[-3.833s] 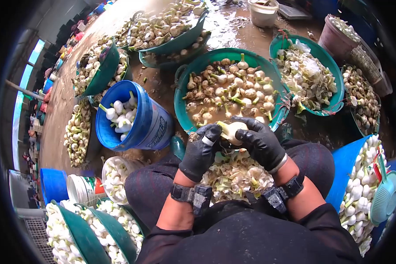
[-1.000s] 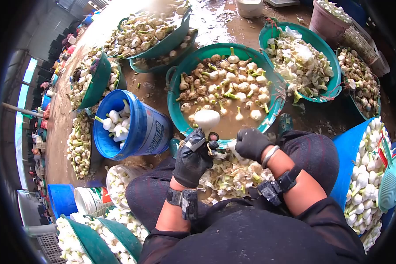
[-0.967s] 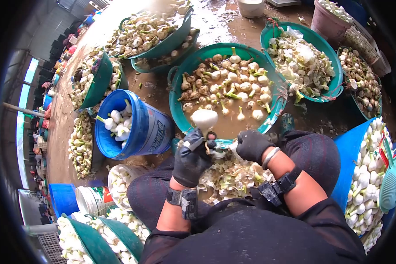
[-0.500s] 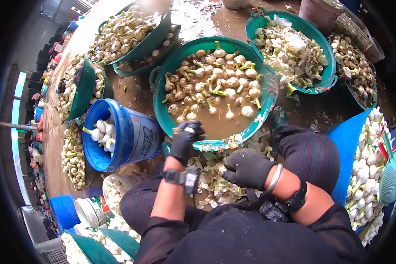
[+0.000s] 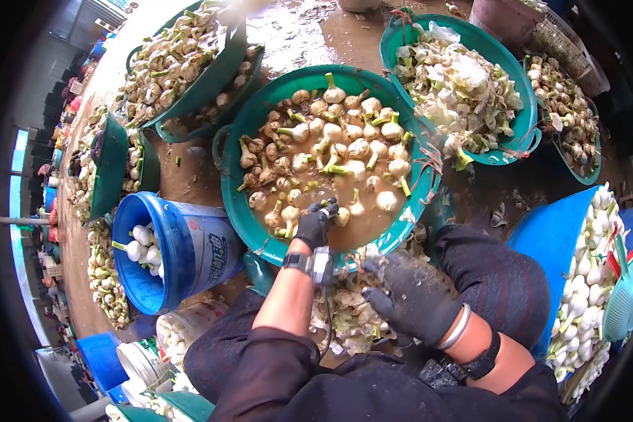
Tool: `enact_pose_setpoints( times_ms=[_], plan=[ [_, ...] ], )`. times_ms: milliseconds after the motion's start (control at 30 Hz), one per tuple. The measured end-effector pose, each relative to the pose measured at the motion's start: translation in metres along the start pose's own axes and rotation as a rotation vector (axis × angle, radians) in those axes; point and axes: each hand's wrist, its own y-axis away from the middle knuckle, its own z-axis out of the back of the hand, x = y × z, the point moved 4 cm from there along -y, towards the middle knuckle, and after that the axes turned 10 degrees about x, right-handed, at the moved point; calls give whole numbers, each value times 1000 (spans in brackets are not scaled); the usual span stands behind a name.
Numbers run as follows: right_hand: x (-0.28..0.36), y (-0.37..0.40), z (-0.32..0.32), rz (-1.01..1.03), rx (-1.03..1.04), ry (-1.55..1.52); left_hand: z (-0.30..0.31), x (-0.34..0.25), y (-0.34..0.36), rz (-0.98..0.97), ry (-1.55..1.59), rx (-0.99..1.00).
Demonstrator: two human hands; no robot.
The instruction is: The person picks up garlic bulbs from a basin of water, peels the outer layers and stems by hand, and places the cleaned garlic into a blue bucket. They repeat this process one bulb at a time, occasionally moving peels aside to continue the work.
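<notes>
My left hand [image 5: 315,225], in a black glove, reaches over the near rim of a green tub [image 5: 236,211] of murky brown water. Its fingers are curled against a garlic bulb [image 5: 342,216] at the water's surface; part of the grip is hidden. Many more garlic bulbs [image 5: 359,148] with cut green stems float around it, several muddy. My right hand [image 5: 416,294], also gloved, is open above my lap near the tub's rim, with fingers apart and nothing visible in it. Below it lies a heap of peeled garlic skins [image 5: 352,316].
At left a tilted blue bucket [image 5: 207,243] holds white bulbs. A green tub of skins [image 5: 531,116] stands far right, and unpeeled garlic [image 5: 169,67] fills tubs at far left. Cleaned white garlic [image 5: 577,302] lies beside a blue sheet [image 5: 552,232] and a green strainer [image 5: 626,288] at right.
My left hand has moved from the near rim into the tub, against a bulb that has shifted. My right hand has unfurled from a closed shape. The view has shifted slightly.
</notes>
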Motion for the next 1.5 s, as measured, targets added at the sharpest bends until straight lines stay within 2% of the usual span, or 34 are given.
enact_pose_setpoints(
  times_ms=[33, 100, 133, 167, 233, 300, 367, 400, 433, 500, 533, 633, 667, 800, 867, 900, 967, 1033, 1100, 1133, 1167, 1200, 1233, 1300, 1333, 1367, 1433, 1500],
  plan=[
    [-2, 0, 0, -38, 30, -1, -3, -4, 19, -8, -52, 44],
    [-3, -1, -5, -70, 61, 3, -11, 0, 44, -504, 212, -96],
    [-3, -3, -6, -28, -94, -25, -18, -27, 71, -494, 345, 15],
    [-3, -4, -7, 13, -251, -53, -23, -52, 96, -420, 239, -44],
    [-7, -12, -15, 86, -322, -21, -38, -93, 135, -358, 826, 49],
    [3, -11, -11, 161, -389, 8, -41, -114, 164, -397, 695, 10],
    [14, -11, -7, 224, -283, -241, -37, -130, 184, -607, 280, -109],
    [14, -13, -11, 202, -247, -399, -36, -136, 193, -629, 229, -191],
    [14, -13, -15, 207, -248, -402, -33, -137, 199, -630, 224, -194],
    [3, -16, -29, 116, -165, -982, -32, -150, 215, -820, -509, -362],
    [1, -17, -29, 117, -189, -1014, -27, -127, 204, -515, 111, -266],
    [1, -19, -25, 56, -117, -1028, -27, -124, 204, -570, 300, -266],
    [1, -19, -26, 61, -130, -989, -28, -137, 216, -717, -215, -317],
    [2, -19, -26, 92, -93, -1002, -27, -128, 211, -646, -294, -358],
    [4, -20, -27, 148, -48, -1071, -31, -110, 194, -487, 519, -230],
    [3, -20, -29, 146, -50, -1071, -32, -114, 198, -486, 521, -227],
    [-1, -22, -31, 142, -152, -1010, -34, -138, 214, -675, -110, -220],
    [3, -19, -29, 157, -158, -1066, -29, -131, 212, -626, 11, -174],
    [-1, -19, -26, 52, -165, -818, -28, -130, 209, -578, 132, -133],
    [-6, -22, -34, 92, -128, -972, -28, -132, 211, -561, 87, -176],
    [-8, -21, -34, 87, -125, -974, -27, -134, 211, -542, 44, -220],
    [-13, -21, -42, -32, 54, -1272, -29, -148, 221, -790, -889, -388],
    [-14, -19, -51, -157, 240, -1562, -32, -144, 220, -788, -886, -387],
    [-12, -18, -52, -184, 225, -1569, -25, -125, 207, -550, -11, -297],
    [-9, -17, -52, -191, 330, -1629, -27, -130, 210, -571, -207, -336],
    [-7, -16, -53, -195, 437, -1686, -28, -132, 210, -567, -205, -339],
    [-11, -14, -53, -194, 445, -1684, -32, -142, 214, -696, -468, -387],
    [-7, -13, -50, -180, 486, -1754, -36, -147, 215, -740, -489, -438]
  ],
)
